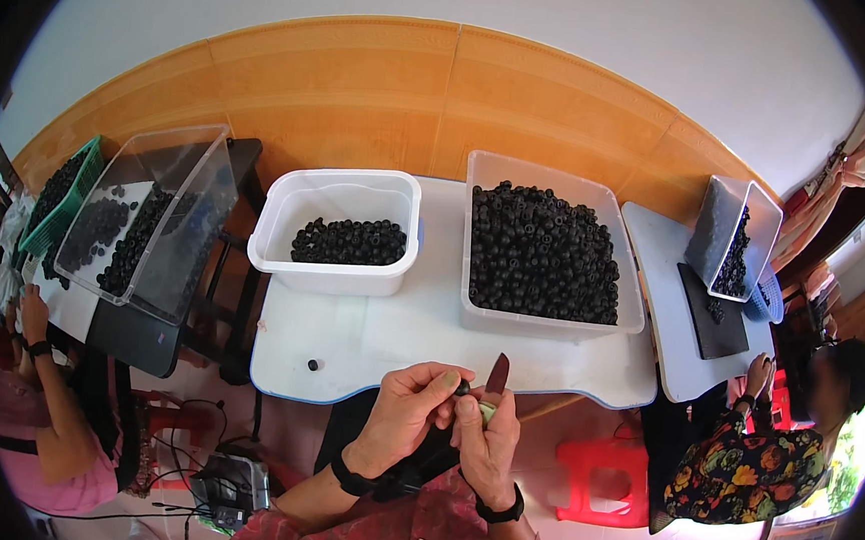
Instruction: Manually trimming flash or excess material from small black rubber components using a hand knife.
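My left hand [411,409] pinches one small black round piece [463,386] between thumb and fingers, just in front of the table's near edge. My right hand [488,445] grips a small knife [496,373] with a dark reddish blade pointing up, right beside that piece. Both wrists wear black bands. A large clear tub [631,304] full of the same black pieces stands on the white table [388,337] ahead and to the right. A white tub [282,270] with a shallow layer of them stands ahead and to the left.
One loose black piece [313,365] lies near the table's front edge. A tilted clear bin [200,153] of black pieces and a green basket [78,180] are at left, another tilted bin [756,232] at right. Seated persons work at left [51,424] and right [750,463]. A red stool [604,478] stands below.
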A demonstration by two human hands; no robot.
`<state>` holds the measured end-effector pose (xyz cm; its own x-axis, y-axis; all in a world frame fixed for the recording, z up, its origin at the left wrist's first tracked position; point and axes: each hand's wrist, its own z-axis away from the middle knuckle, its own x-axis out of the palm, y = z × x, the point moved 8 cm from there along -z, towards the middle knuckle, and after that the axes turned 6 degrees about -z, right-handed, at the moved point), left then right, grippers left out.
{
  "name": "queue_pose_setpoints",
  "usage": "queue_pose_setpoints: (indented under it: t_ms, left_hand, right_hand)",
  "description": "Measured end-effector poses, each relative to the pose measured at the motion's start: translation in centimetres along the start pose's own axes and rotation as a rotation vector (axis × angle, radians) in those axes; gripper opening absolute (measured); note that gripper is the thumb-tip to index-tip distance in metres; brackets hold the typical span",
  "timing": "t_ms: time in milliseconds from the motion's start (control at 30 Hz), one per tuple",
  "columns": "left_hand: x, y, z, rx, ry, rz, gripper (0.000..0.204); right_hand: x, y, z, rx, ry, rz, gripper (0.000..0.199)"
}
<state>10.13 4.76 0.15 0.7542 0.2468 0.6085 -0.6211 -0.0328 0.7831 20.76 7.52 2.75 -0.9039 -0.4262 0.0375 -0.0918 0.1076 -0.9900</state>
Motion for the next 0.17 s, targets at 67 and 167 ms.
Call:
queue_pose_setpoints:
  t_ms: [67,167]
  left_hand:
    - [-0.39,-0.16,0.00,0.030,0.006,0.000,0.022]
    - [-0.65,-0.68,-0.01,0.046,0.027,-0.003,0.022]
  right_hand:
    - [0.06,0.18,-0.03,0.025,-0.008,0.095,0.021]
    - [0.01,0.81,0.09,0.048,-0.019,0.169,0.024]
